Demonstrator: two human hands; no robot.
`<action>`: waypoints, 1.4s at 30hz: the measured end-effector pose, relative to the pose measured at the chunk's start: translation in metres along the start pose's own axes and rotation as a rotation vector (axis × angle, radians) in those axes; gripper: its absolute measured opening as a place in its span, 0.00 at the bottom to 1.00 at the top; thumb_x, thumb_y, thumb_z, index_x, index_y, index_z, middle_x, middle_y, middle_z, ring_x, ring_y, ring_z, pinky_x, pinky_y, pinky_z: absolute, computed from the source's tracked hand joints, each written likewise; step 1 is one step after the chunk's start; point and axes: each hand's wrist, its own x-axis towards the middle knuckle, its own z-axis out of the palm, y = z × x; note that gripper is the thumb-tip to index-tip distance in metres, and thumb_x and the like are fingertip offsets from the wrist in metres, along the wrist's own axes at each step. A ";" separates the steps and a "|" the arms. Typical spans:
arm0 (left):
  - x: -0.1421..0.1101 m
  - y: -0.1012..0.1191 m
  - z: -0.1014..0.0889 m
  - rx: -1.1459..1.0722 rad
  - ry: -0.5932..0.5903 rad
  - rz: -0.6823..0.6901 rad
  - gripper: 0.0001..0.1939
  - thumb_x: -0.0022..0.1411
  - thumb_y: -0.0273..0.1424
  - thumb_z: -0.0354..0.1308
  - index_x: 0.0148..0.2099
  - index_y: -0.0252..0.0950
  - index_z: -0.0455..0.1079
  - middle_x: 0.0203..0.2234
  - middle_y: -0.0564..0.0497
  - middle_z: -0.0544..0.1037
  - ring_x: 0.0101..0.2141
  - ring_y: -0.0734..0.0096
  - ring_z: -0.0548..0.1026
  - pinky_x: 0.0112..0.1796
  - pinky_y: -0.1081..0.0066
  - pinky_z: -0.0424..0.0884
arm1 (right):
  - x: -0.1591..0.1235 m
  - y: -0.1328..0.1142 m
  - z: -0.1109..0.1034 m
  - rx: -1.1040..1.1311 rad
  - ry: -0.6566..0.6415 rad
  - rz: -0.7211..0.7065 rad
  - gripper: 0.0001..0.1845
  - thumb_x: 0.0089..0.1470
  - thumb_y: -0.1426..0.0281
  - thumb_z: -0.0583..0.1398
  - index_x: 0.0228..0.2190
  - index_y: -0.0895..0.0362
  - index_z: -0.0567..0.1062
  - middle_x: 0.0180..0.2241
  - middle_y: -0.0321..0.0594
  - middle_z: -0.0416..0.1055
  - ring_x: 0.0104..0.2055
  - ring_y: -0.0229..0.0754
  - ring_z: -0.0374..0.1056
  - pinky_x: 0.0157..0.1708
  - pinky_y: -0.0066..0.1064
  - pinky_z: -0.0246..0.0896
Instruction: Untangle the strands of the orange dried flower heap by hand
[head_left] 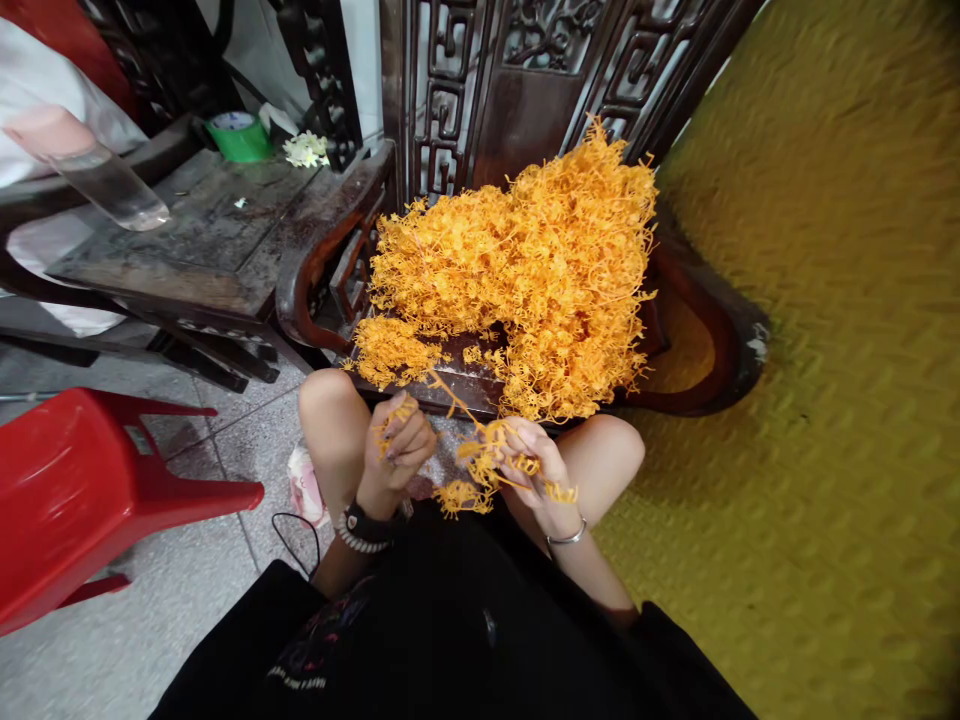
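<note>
Left hand (401,440) held an orange sprig (391,415) in a closed grip; right hand (536,470) gripped a tangled orange strand (487,455) (heap (525,270) on the chair (697,340)).

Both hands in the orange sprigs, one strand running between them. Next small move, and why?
Probably draw the left hand back toward the lap to pull its small sprig free. A thin orange strand runs from that hand up to the big orange pile on the wooden chair, while the right hand grips a separate clump.
</note>
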 end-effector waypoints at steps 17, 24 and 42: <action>-0.015 0.015 0.018 0.851 -0.133 0.297 0.18 0.65 0.39 0.49 0.27 0.33 0.65 0.18 0.55 0.63 0.21 0.79 0.59 0.25 0.75 0.55 | 0.000 -0.017 0.005 -0.725 -0.152 -0.488 0.20 0.47 0.77 0.54 0.16 0.54 0.47 0.16 0.30 0.45 0.20 0.34 0.44 0.23 0.30 0.39; -0.015 0.011 0.018 0.767 -0.145 0.218 0.18 0.58 0.43 0.56 0.32 0.31 0.71 0.22 0.52 0.71 0.24 0.75 0.65 0.27 0.75 0.61 | 0.002 -0.016 0.005 -0.875 -0.227 -0.576 0.20 0.50 0.77 0.53 0.16 0.54 0.47 0.17 0.30 0.45 0.21 0.35 0.45 0.23 0.31 0.42; -0.008 0.012 0.011 0.043 -0.439 -0.239 0.27 0.46 0.52 0.60 0.14 0.36 0.56 0.05 0.58 0.52 0.08 0.84 0.48 0.10 0.76 0.45 | -0.004 -0.015 0.006 -0.517 -0.395 -0.325 0.23 0.60 0.61 0.50 0.16 0.55 0.57 0.16 0.32 0.52 0.18 0.34 0.49 0.21 0.30 0.46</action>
